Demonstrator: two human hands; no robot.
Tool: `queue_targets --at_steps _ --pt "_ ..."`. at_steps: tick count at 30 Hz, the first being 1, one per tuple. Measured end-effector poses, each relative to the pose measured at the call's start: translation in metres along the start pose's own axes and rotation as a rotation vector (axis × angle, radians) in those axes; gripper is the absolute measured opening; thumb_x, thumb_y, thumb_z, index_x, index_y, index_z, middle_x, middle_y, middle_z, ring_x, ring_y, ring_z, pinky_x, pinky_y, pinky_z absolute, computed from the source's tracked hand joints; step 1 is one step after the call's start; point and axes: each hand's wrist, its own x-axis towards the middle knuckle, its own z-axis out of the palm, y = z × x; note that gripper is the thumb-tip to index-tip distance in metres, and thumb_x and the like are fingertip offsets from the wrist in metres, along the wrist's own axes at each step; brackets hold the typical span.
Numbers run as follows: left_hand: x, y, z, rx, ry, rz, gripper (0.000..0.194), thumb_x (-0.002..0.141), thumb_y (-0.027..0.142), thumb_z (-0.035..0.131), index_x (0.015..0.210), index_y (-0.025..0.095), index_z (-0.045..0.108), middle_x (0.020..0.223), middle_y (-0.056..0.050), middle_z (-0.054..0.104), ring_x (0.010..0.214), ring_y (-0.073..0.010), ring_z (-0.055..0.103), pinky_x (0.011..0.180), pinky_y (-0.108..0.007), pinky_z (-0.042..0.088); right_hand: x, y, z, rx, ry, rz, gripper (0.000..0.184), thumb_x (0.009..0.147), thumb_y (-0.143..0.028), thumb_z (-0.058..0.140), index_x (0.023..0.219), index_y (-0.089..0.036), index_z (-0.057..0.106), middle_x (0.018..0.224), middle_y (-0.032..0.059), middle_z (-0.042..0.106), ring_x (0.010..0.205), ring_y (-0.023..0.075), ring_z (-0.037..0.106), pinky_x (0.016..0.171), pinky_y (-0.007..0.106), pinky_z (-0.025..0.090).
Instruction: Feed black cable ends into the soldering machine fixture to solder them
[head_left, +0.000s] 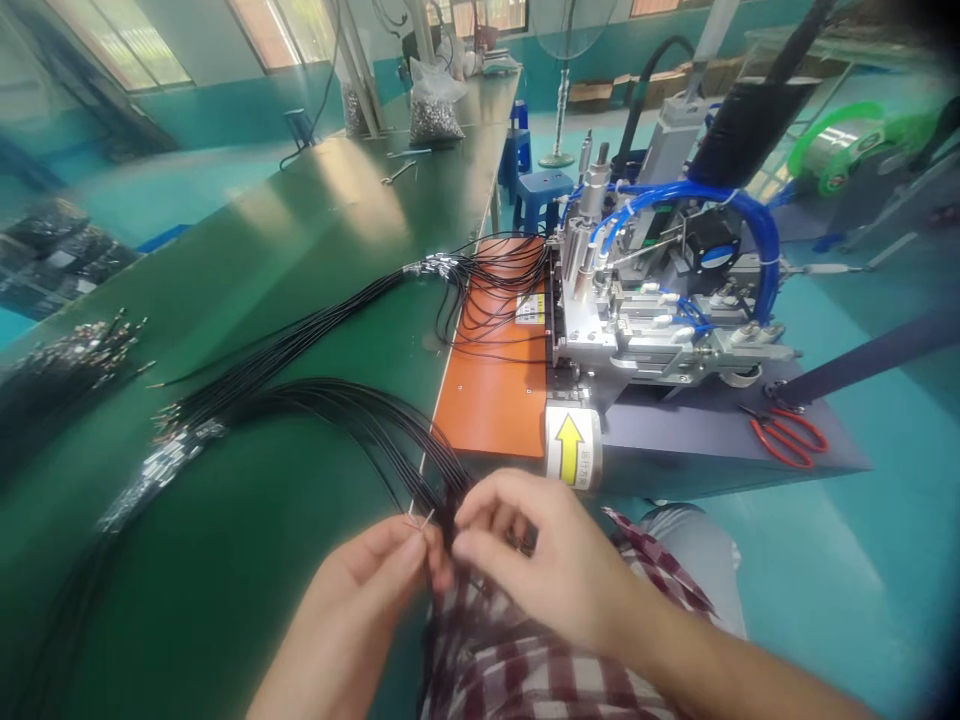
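Observation:
My left hand (382, 570) is closed in a pinch on thin black cables, whose pale, stripped tips stick up above the thumb. Just right of it, my right hand (540, 550) has its thumb and fingers curled together beside the same cables; whatever is between them is too small or hidden to make out. A bundle of black cables (352, 395) arches from the green table over its edge and down to my lap, passing behind my fingers. Shiny metallic ends (172, 455) of cables lie gathered on the table to the left.
An orange plate (491, 400) and a machine (615, 310) with blue hoses stand to the right, with cables fed along its edge. Red-handled pliers (787, 435) lie on the machine base. More cables (67, 370) lie far left. A bag of small parts (436, 112) sits at the back.

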Motion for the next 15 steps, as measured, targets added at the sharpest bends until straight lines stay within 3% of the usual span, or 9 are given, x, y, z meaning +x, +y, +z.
queue_targets --at_steps 4,8,15 --pt "-0.0021 0.0040 0.0036 -0.009 -0.132 0.003 0.041 0.080 0.052 0.072 0.059 0.017 0.063 0.046 -0.001 0.054 0.051 -0.0119 0.041 0.055 -0.024 0.035 0.0045 0.0052 -0.0033 -0.048 0.016 -0.213 0.023 0.094 -0.016 0.053 0.106 -0.021 0.072 0.087 0.0012 0.065 0.069 0.0109 0.060 0.063 0.024 0.049" --pt "-0.0018 0.0026 0.0040 -0.041 -0.152 -0.029 0.044 0.083 0.050 0.068 0.055 0.019 0.057 0.040 0.001 0.048 0.048 -0.0102 0.033 0.052 -0.022 0.030 0.0061 0.0094 0.0008 -0.066 0.007 -0.326 0.030 0.098 -0.015 0.049 0.118 -0.023 0.070 0.099 0.0035 0.064 0.083 0.0124 0.063 0.076 0.026 0.052" --pt "-0.0034 0.0032 0.0013 -0.039 -0.129 -0.042 0.044 0.079 0.051 0.073 0.056 0.018 0.055 0.039 0.004 0.040 0.046 -0.0079 0.024 0.049 -0.021 0.026 0.0078 0.0073 -0.0016 -0.174 -0.013 -0.413 0.028 0.098 -0.014 0.049 0.113 -0.020 0.072 0.103 0.0052 0.064 0.085 0.0140 0.066 0.077 0.027 0.054"
